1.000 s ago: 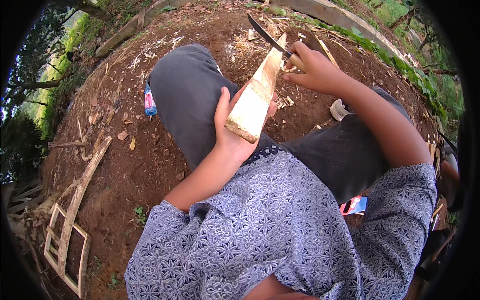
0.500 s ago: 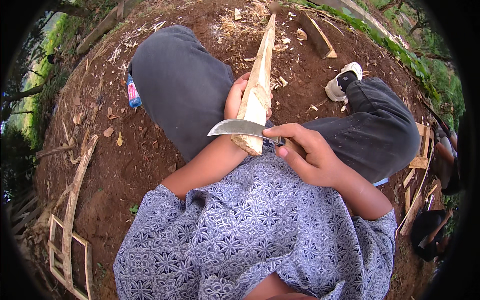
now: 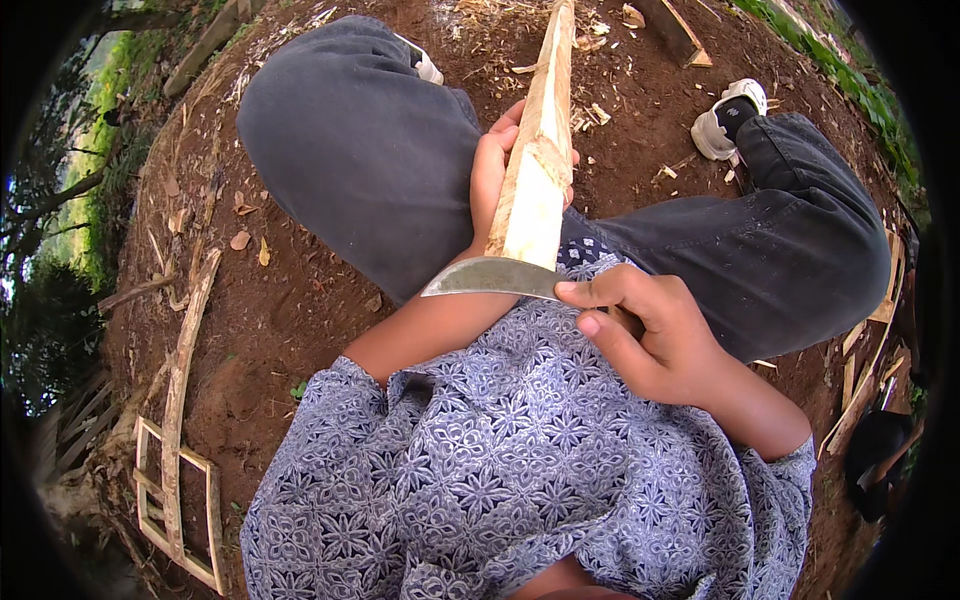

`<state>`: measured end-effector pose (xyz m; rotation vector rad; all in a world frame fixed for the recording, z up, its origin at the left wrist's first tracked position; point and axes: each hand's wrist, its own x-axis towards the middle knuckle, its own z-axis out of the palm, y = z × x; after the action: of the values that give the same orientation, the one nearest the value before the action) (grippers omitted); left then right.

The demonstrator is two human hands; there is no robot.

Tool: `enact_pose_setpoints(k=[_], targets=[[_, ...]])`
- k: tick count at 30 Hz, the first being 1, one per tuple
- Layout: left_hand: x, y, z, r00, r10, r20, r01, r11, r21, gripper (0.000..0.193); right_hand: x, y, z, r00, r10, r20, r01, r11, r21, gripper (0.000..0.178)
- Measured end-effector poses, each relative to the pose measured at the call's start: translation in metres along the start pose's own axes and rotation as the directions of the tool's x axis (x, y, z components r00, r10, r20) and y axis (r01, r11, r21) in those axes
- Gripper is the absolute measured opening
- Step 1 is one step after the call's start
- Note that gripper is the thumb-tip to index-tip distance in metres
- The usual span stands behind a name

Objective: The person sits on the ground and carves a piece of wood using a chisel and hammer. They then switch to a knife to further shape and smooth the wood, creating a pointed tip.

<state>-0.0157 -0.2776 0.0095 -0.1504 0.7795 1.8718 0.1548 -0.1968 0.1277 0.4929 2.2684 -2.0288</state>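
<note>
The tapering wood piece (image 3: 532, 205) lies gripped from beneath in the left hand (image 3: 490, 182). The right hand (image 3: 655, 338) pinches the curved knife (image 3: 490, 277), which now hides the wood's near end; contact is hard to judge.

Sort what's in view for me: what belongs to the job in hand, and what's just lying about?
In use:
- tapered wood, in the left hand
- knife, in the right hand

Apparently just lying about:
- frame
- pole
- plank
- leaves

No legible lettering anywhere.
</note>
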Motion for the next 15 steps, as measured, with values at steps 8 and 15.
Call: enact_pose_setpoints(k=[8,15], targets=[[0.001,-0.001,0.001,1.0,0.01,-0.024,-0.011,0.998,-0.057,0.045,0.011,0.001,0.001,0.995,0.067,-0.071,-0.066,0.998,0.005,0.02],[0.003,0.003,-0.007,0.999,-0.019,0.031,0.022,0.995,-0.102,0.045,0.019,0.003,-0.005,0.992,0.107,-0.071,-0.109,0.994,-0.014,0.02]])
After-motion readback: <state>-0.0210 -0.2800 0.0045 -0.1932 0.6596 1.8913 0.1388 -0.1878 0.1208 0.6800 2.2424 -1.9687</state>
